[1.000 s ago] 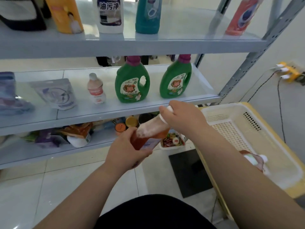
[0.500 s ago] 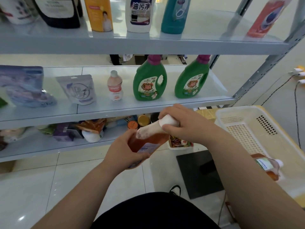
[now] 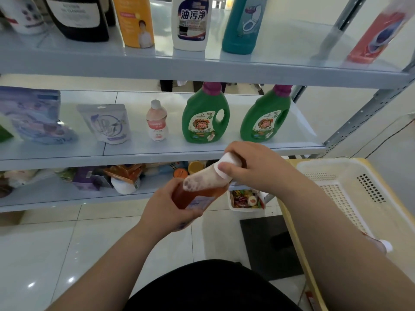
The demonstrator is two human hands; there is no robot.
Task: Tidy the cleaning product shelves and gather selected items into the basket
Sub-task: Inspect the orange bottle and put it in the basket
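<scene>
Orange liquid fills the lower part of the tilted bottle [image 3: 199, 191] I hold in front of the shelves, foam clinging inside its neck, while the white basket [image 3: 350, 176] at right holds another bottle mostly hidden behind my forearm. My left hand [image 3: 166, 209] is wrapped around the bottle's base and my right hand [image 3: 253, 167] is closed over its white cap [image 3: 226, 164]. Two green jugs [image 3: 205, 117] stand on the middle shelf [image 3: 157, 151] above a glossy tiled floor [image 3: 56, 254].
</scene>
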